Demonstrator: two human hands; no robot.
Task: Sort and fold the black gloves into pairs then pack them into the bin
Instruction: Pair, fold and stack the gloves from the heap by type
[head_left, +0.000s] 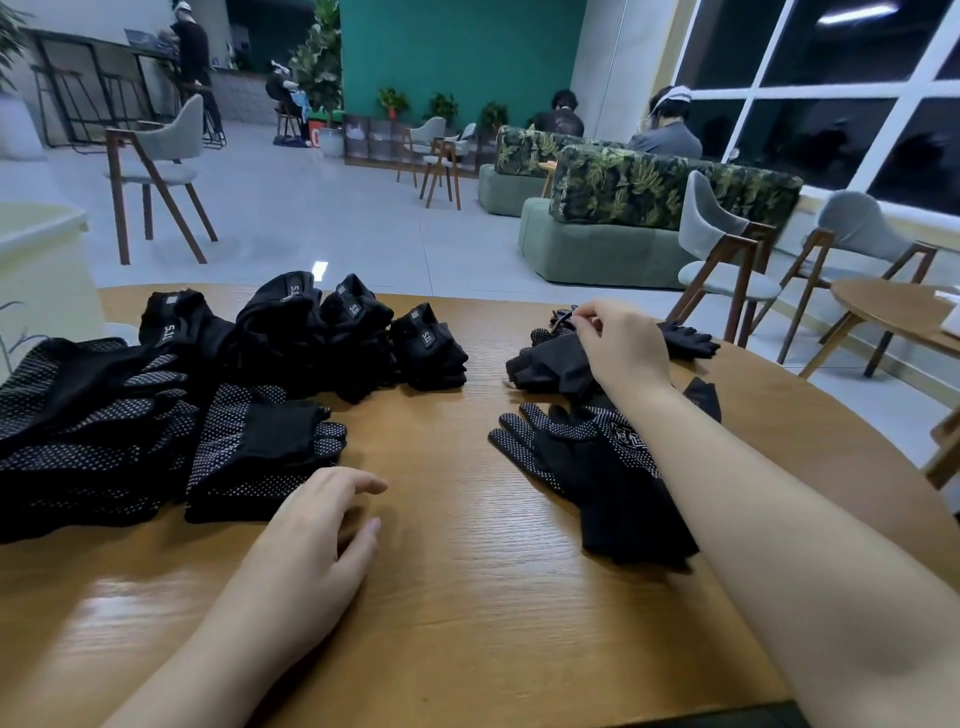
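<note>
Folded dotted black gloves (260, 452) lie stacked at the left of the wooden table (467, 597). Behind them stands a row of folded plain black gloves with "5.11" tags (353, 338). On the right lies a loose heap of unsorted black gloves (550, 364), and a dotted glove (587, 457) lies flat nearer me. My right hand (618, 343) reaches over that heap and pinches a glove at its far edge. My left hand (311, 545) rests on the table beside the dotted stack, fingers relaxed and holding nothing. No bin is in view.
The round table's far edge runs just behind the gloves. Wooden chairs (727, 260) and a second round table (893, 312) stand to the right. A pale counter (41, 249) is at the left. Several people sit or stand far back.
</note>
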